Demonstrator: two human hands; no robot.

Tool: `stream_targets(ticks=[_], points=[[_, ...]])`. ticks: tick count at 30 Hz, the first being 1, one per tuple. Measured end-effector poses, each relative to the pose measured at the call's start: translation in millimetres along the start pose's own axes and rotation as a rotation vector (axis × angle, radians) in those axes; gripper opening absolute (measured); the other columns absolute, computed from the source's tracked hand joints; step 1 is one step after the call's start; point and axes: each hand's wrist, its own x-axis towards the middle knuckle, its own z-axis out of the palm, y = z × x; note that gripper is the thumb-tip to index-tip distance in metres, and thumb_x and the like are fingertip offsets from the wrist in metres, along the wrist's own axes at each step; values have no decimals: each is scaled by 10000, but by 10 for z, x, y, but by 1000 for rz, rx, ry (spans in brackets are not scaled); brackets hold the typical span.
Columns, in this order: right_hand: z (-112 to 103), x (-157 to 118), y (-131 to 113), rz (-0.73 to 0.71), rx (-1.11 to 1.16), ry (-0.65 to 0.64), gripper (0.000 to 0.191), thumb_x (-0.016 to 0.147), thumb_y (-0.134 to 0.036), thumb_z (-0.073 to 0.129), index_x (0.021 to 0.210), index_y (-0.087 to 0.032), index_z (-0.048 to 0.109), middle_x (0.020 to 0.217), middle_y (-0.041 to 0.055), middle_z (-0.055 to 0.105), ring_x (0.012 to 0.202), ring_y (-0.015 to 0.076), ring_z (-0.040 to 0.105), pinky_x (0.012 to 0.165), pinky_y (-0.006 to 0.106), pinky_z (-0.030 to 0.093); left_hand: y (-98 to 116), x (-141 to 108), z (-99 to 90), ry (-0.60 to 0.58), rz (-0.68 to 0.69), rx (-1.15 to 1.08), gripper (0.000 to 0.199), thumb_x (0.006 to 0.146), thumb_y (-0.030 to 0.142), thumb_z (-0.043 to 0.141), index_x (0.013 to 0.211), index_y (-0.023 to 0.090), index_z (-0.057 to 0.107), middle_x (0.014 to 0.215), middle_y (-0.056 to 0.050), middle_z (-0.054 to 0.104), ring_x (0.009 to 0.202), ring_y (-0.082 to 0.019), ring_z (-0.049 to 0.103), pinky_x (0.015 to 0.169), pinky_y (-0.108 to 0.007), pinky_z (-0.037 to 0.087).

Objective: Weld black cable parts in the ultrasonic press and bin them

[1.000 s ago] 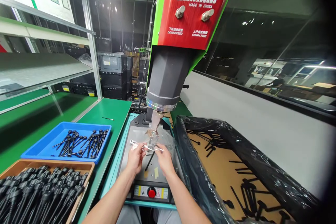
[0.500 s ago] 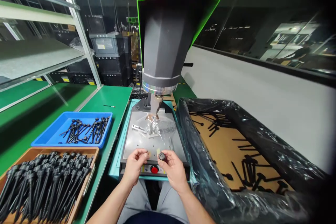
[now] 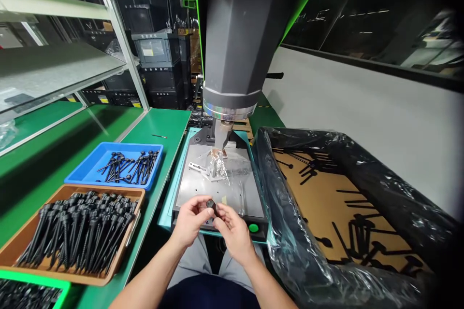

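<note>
The small black capped part [image 3: 211, 204] sits between the left hand [image 3: 194, 220] and the right hand [image 3: 234, 231], pinched by the fingertips of both; its lower portion is hidden behind the fingers.

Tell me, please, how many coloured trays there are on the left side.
3: the blue tray farthest away, the brown tray before it, and the green tray nearest, cut off at the corner; others may be hidden.

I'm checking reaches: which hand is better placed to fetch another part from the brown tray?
Left, likely: the left hand is nearer the brown tray; the right hand is farther across. Both hold a black part.
</note>
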Motion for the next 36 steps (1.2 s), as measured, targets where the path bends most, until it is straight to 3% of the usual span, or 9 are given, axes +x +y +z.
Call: stream_targets(ticks=[6,11,15,19,24,28,30,32,36], points=[[47,-88,8,138,62,-246,383,929,-516,502,973,-173,668,747,58,699,655,177,641,645,307,534,51,7,-126,118,-70,-238,397,602,277,863,948,132,731,868,-88,721,690,-141,611,673,-253,478],[168,-71,15,129,80,-269,356,903,-521,543,891,-179,639,740,45,688,648,170,619,640,294,506,22,-85,-175,111,-83,-250,392,641,293,844,977,137,716,976,-127,727,725,-151,643,658,-243,491],[271,-71,111,136,75,-280,364,862,-548,587,850,-186,621,713,44,676,634,178,609,631,300,501,-33,-237,-241,57,-57,-121,278,667,312,824,859,134,729,827,-101,725,687,-170,636,669,-272,494],[361,-100,243,250,18,-286,491,759,-632,653,957,-184,669,819,91,716,719,231,665,668,333,540,43,-437,-429,170,-11,-24,265,669,360,815,804,144,745,735,-72,703,639,-164,600,648,-267,468],[376,-50,388,409,6,-306,607,619,-702,716,940,-187,713,873,123,736,767,280,692,656,353,580,444,-813,-1055,492,135,200,239,704,353,772,845,162,751,785,-63,703,725,-193,617,699,-274,462],[352,-33,478,459,28,-335,570,587,-680,754,895,-201,730,845,121,746,736,284,696,664,368,592,833,-1128,-1783,780,280,729,129,790,301,659,825,197,725,894,-44,681,808,-197,611,742,-278,460],[352,-48,505,461,36,-338,550,582,-663,767,884,-205,738,830,118,748,725,285,694,652,369,591,948,-1192,-2135,927,238,995,139,810,303,620,774,199,705,852,-40,668,783,-199,606,737,-287,453],[355,-68,523,477,47,-345,535,580,-651,774,878,-208,744,819,114,749,719,284,693,638,364,589,977,-1178,-2421,989,119,1176,140,815,293,605,783,203,707,861,-47,682,803,-213,616,769,-303,447],[356,-87,547,521,67,-374,526,563,-648,787,857,-213,748,813,105,750,717,280,696,631,352,585,850,-1014,-2728,965,-25,1236,117,759,253,660,835,194,727,828,-63,717,780,-235,638,749,-320,449]])
